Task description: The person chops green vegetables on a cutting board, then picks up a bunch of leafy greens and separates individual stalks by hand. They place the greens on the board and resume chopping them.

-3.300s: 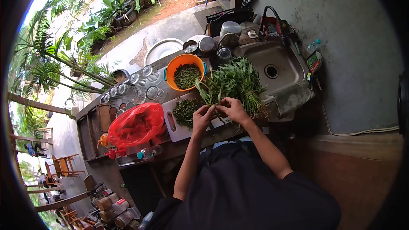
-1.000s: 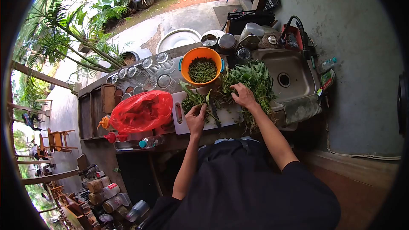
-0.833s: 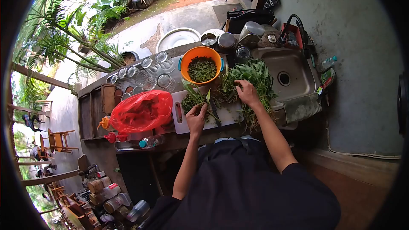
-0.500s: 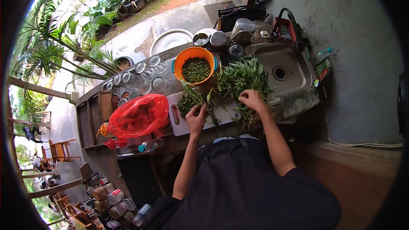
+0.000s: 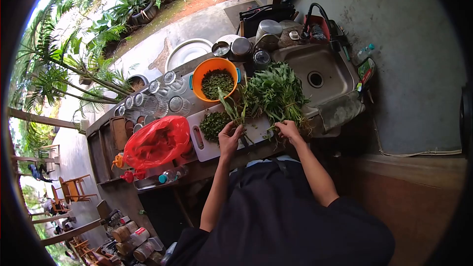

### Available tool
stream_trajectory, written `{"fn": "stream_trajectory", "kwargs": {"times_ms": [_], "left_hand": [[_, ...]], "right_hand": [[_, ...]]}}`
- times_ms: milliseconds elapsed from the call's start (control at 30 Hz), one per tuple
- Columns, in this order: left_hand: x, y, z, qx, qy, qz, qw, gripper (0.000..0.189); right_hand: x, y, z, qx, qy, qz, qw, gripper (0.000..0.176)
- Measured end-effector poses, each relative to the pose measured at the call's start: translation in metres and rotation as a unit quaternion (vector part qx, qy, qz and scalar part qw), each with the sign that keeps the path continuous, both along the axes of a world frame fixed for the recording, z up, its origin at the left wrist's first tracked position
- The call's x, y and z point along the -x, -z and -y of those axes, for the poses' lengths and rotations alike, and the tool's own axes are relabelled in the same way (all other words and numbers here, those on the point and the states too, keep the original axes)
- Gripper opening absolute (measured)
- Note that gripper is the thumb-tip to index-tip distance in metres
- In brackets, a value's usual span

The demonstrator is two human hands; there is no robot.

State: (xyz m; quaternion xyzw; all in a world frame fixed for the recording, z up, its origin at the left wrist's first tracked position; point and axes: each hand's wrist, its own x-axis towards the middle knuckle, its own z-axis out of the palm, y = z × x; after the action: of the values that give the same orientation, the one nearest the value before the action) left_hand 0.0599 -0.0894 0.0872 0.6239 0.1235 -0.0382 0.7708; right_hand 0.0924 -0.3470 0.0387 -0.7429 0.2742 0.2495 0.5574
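Note:
My left hand (image 5: 229, 139) is closed around the stems of a few leafy greens (image 5: 227, 103), their long leaves pointing away from me over a white cutting board (image 5: 209, 153). Fingers pinched, my right hand (image 5: 287, 131) grips a thin green stem at the board's right end, by the root ends of a big leafy bunch (image 5: 278, 88). Chopped greens (image 5: 214, 124) lie heaped on the board's left part. Behind the board, an orange basin (image 5: 196, 80) with blue handles contains more chopped greens.
A metal sink (image 5: 332, 71) lies right of the bunch, a grey cloth (image 5: 340, 114) on its front edge. To the left are a red plastic bag (image 5: 157, 143), a bottle with a turquoise cap (image 5: 172, 175) and several glass mugs (image 5: 178, 105). Metal pots (image 5: 241, 46) stand behind.
My right hand has come down and left from above the bunch and now pinches a stem near the board. My left hand still holds its greens. The whole view has shifted slightly.

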Motion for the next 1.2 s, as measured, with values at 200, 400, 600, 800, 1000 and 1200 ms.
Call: {"fn": "stream_trajectory", "kwargs": {"times_ms": [200, 400, 600, 800, 1000, 1200], "left_hand": [[0.003, -0.007, 0.006, 0.052, 0.043, -0.056, 0.996, 0.034], [0.003, 0.000, 0.010, 0.109, 0.062, -0.076, 0.989, 0.036], [0.004, 0.004, 0.016, 0.067, 0.033, -0.042, 0.996, 0.031], [0.009, -0.001, 0.003, 0.089, 0.014, -0.041, 0.995, 0.032], [0.014, -0.008, -0.004, 0.053, 0.022, -0.030, 0.998, 0.032], [0.016, -0.006, -0.004, 0.066, 0.004, 0.007, 0.998, 0.028]], "right_hand": [[0.012, -0.049, 0.018, -0.230, 0.057, -0.004, 0.971, 0.020], [0.006, -0.115, -0.014, -0.187, 0.012, 0.181, 0.966, 0.033], [0.011, -0.106, -0.068, 0.018, -0.170, 0.337, 0.926, 0.037], [0.007, -0.094, -0.062, -0.058, -0.080, 0.328, 0.940, 0.034], [-0.001, -0.092, -0.057, -0.253, 0.114, 0.169, 0.946, 0.040], [0.003, -0.096, -0.067, -0.185, 0.014, 0.177, 0.967, 0.018]]}}
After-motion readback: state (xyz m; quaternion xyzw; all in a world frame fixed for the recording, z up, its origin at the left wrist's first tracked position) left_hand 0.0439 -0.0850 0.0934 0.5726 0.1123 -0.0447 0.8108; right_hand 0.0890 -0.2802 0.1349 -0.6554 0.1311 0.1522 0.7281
